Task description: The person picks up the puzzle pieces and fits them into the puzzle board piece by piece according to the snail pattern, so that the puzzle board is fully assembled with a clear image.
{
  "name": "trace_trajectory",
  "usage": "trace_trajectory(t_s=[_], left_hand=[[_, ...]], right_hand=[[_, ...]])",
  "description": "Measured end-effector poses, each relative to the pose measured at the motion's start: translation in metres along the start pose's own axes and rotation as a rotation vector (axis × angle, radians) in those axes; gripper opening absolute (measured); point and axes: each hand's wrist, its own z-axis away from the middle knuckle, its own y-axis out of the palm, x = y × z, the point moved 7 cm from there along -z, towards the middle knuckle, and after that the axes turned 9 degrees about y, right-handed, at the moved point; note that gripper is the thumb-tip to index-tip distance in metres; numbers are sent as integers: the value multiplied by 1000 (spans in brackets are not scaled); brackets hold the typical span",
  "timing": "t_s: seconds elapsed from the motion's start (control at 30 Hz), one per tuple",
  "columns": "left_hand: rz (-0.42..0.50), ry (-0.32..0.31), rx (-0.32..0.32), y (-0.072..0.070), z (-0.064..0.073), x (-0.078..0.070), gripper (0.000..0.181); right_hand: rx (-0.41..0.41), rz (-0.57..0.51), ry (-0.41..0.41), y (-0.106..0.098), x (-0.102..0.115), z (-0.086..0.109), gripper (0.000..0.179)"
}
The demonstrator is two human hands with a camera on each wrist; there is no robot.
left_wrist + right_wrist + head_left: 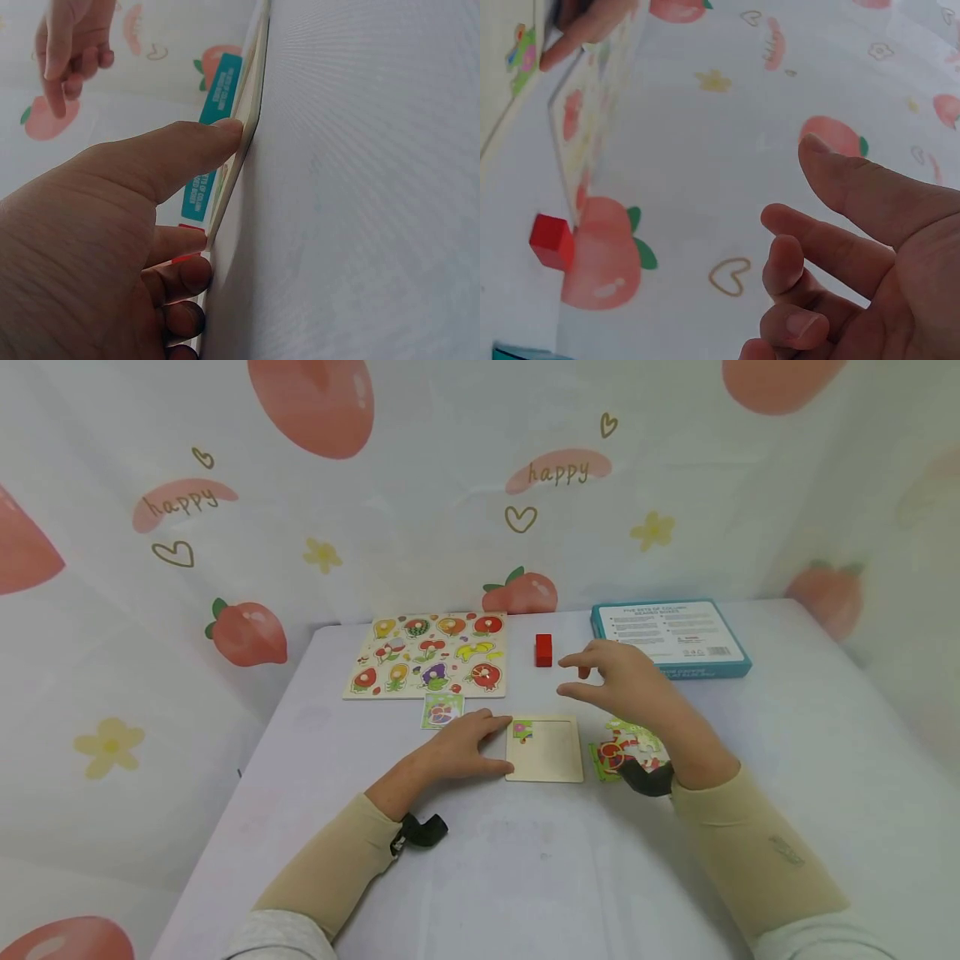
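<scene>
A square wooden puzzle tray (551, 760) lies on the table in front of me, with one puzzle piece (522, 729) in its far left corner. My left hand (467, 747) rests at the tray's left edge. Its thumb touches the near corner and its index finger the far one, as the left wrist view also shows. My right hand (622, 681) is raised beyond the tray to the right, thumb and fingers apart, nothing between them. Below its wrist, loose puzzle pieces (641, 743) lie in a pile, partly hidden by the forearm and black wrist strap.
Behind the tray stands a red block (543, 650). A fruit peg board (427, 656) lies at the back left, with a small picture card (442, 711) at its front edge. A blue and white box (671, 639) lies at the back right, against the patterned backdrop.
</scene>
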Motion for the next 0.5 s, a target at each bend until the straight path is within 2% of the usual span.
trace_trajectory(t_s=[0.23, 0.5], left_hand=[[6, 17, -5, -1, 1, -1, 80], [-1, 20, -2, 0, 0, 0, 80]], right_hand=[[-48, -37, 4, -23, -6, 11, 44], [-66, -65, 15, -35, -17, 13, 45]])
